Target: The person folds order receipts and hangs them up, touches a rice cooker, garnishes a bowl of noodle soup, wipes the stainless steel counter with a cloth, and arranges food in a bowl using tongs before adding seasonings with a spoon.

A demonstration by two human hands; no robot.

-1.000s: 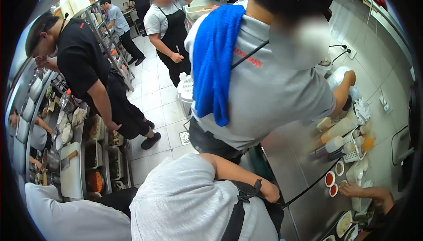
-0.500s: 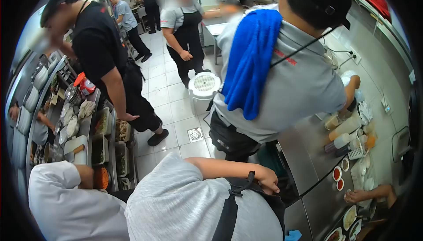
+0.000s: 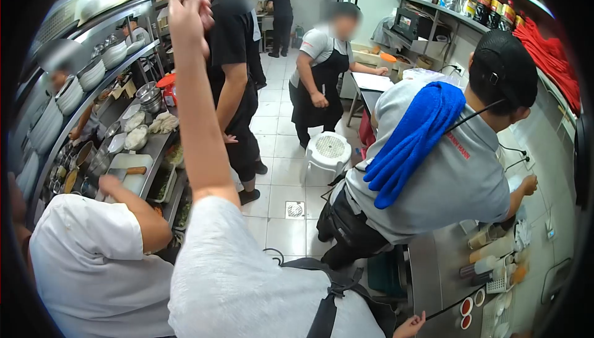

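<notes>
My left hand (image 3: 193,13) is raised high on the outstretched left arm (image 3: 199,115). Its fingers are loosely bent and apart, with nothing visible in them; behind it in the picture is a person in a black shirt (image 3: 232,41). Low at the right, my right hand (image 3: 411,326) is partly cut off by the frame edge. Its fingers stretch toward the steel counter (image 3: 442,257), and I see nothing in them. Across my light grey shirt runs a black apron strap (image 3: 322,307), tied in a knot.
Close at my left, a co-worker in white (image 3: 93,257) has a hand near a cutting board (image 3: 127,176) with a cleaver. A person with a blue towel (image 3: 414,143) leans over the right counter. A white stool (image 3: 328,152) stands on the tiles, with another aproned person behind.
My left arm has swung up from across my front. My right hand has come into view at the bottom. The view has shifted, and the co-worker in white now reaches toward the cutting board.
</notes>
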